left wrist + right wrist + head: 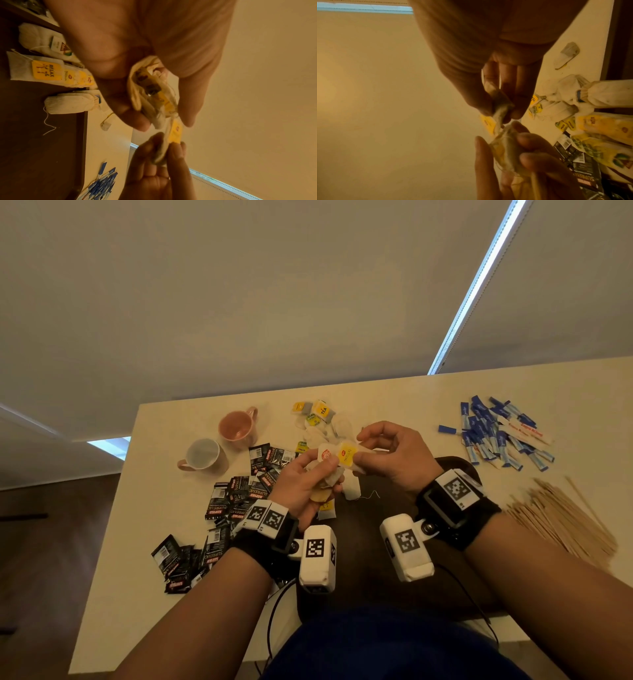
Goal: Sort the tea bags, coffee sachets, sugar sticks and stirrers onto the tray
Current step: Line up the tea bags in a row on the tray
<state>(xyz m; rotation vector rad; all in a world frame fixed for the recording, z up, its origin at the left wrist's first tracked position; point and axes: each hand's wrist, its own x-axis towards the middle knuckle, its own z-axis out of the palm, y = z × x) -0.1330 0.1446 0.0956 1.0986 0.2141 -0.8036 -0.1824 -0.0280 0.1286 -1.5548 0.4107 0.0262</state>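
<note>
Clearly the tea bags (334, 470) are light, limp paper pouches with thin strings and card tags, so they tangle and could tear if yanked. The left hand (305, 481) holds a bunch of them curled in its fingers above the tray (394, 508), while the right hand (394, 453), just beside it, pinches 1 bag by its end. Holding the pouch body or tag, not the string, seems safest. More bags lie on the tabletop (394, 398) beyond both hands.
</note>
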